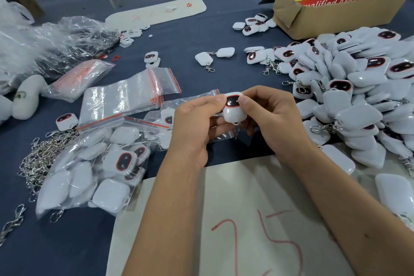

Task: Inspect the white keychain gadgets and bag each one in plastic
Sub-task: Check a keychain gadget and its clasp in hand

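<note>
Right above the paper sheet (235, 186) with the red "25" on it, we've got one white keychain gadget (234, 108) held up off the blue table (179, 51), dark screen facing us. Our left hand (197, 123) and right hand (271, 119) both pinch it, thumbs on the top corners. Beyond the sheet lie empty zip bags (125, 96); off its right side sits the big loose gadget pile (349, 87), off its left a filled bag (89, 175).
</note>
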The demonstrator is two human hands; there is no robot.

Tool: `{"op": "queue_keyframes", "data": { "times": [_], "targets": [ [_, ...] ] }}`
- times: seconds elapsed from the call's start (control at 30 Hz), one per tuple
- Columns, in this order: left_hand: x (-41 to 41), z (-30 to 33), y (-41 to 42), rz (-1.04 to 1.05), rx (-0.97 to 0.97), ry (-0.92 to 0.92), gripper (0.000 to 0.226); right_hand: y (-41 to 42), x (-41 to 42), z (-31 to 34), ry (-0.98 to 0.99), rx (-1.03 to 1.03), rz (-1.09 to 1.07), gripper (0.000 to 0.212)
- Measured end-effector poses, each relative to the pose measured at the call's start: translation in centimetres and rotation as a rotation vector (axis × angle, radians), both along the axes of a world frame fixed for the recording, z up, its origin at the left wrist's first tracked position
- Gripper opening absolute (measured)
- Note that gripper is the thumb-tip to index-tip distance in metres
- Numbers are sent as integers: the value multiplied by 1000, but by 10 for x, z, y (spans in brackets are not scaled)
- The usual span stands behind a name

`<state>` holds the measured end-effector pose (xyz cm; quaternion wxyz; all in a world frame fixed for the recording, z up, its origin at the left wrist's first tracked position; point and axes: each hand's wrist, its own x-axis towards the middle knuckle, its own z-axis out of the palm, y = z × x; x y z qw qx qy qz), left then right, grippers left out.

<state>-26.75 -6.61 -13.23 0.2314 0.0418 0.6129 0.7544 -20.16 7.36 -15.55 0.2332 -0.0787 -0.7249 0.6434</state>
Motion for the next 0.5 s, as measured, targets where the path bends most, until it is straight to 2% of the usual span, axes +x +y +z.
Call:
{"op": "queue_keyframes", "data": {
  "times": [0.3, 0.4, 0.5],
  "targets": [
    [1, 0, 0, 15, 46, 14, 17, 0, 0, -2, 10, -6, 49, 17],
    [3, -2, 5, 83, 120, 16, 16, -2, -1, -1, -35, -7, 148, 10],
    [7, -5, 12, 215, 145, 59, 11, -2, -1, -1, -47, -1, 117, 7]
  ]
}}
